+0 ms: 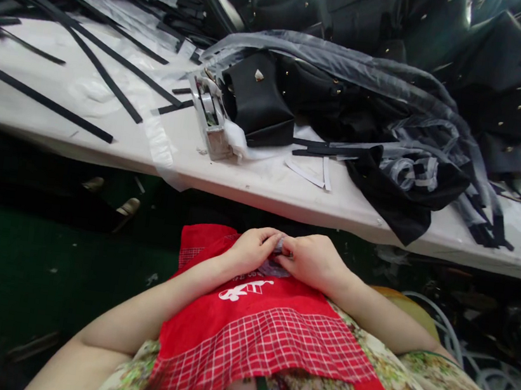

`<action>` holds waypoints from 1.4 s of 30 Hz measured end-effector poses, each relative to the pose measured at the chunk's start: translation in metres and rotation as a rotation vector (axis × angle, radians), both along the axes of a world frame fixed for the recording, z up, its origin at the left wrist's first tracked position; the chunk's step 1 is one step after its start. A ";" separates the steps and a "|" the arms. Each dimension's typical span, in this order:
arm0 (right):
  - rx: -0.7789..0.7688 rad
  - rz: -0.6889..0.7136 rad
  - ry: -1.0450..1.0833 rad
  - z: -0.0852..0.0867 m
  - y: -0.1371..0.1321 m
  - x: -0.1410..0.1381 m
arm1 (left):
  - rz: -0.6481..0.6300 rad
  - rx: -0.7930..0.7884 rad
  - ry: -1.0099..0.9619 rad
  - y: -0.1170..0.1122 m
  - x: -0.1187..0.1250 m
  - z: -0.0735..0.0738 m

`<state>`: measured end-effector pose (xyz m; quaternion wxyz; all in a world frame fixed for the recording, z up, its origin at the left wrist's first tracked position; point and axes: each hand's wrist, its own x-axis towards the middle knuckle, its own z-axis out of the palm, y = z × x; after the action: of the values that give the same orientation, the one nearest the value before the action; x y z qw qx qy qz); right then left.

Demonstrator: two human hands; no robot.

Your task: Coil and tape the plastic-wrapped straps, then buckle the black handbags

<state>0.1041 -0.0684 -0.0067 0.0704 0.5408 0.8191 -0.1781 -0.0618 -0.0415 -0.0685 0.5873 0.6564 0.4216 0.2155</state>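
My left hand and my right hand rest together on my lap, over a red apron. Both have their fingers curled and pinched around a small greyish item held between them; it is too small to name. The hands sit just below the front edge of the white table.
On the table lie long black straps, clear plastic wrapping, a small black pouch beside a shiny metal tool, and a pile of black bags at the back. A dark green floor lies left.
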 end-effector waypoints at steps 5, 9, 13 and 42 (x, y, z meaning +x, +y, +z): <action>-0.080 -0.194 0.458 0.006 -0.001 0.026 | -0.043 0.070 -0.027 -0.001 -0.001 0.009; -0.078 -0.408 0.689 -0.012 0.001 0.029 | -0.107 0.217 -0.015 -0.003 0.003 0.017; -0.097 -0.592 0.814 -0.036 0.008 0.029 | -0.129 0.296 -0.060 -0.007 0.006 0.019; -0.134 -0.320 0.743 -0.028 0.011 0.021 | 0.071 -0.024 0.035 -0.005 0.000 0.007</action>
<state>0.1252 -0.0569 -0.0351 -0.2237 0.5543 0.6809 -0.4232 -0.0617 -0.0468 -0.0619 0.5795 0.6377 0.4575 0.2195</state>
